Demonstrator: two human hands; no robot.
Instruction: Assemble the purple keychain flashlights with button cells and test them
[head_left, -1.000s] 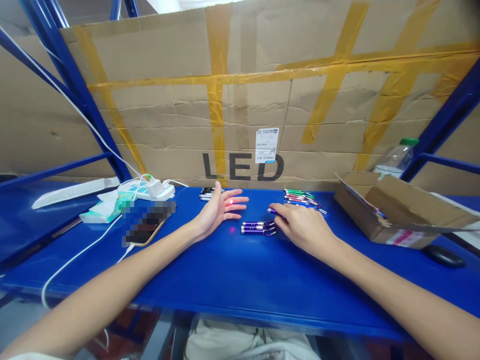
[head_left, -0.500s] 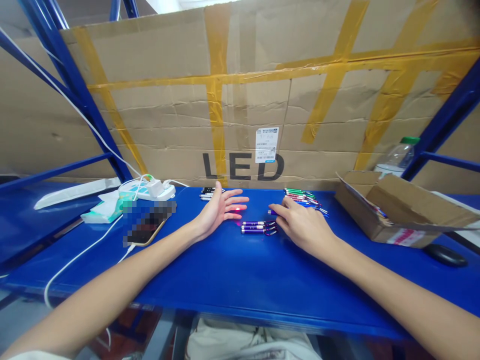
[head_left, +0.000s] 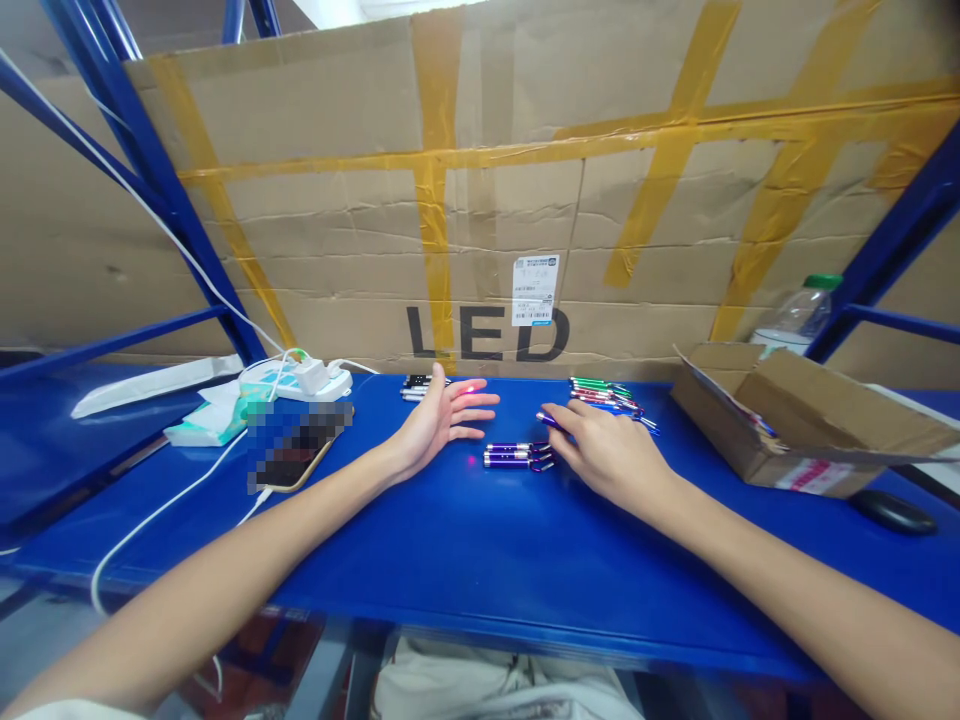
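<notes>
My right hand (head_left: 611,440) grips a small purple laser pointer (head_left: 549,420), its front end turned toward my left hand. Open and with its palm facing right, my left hand (head_left: 442,420) has a red light spot on its upper finger. Between the hands, several purple laser pointers (head_left: 511,455) with carabiner clips lie side by side on the blue table (head_left: 465,540). A faint pink spot shows on the table by them. Beyond my right hand is a row of green, red and blue pointers (head_left: 600,390); black and silver ones (head_left: 415,387) lie partly hidden behind my left hand.
An open cardboard box (head_left: 795,430) stands at the right, beside a black computer mouse (head_left: 892,510) and a green-capped bottle (head_left: 802,305). At the left are a charging phone (head_left: 300,450), a tissue pack (head_left: 206,425) and a white power strip (head_left: 259,380). A large taped carton (head_left: 345,240) forms the back.
The red spot has moved from between my left fingers up onto the upper finger. The pointer in my right hand is raised slightly and shows more. My left hand stays nearly still.
</notes>
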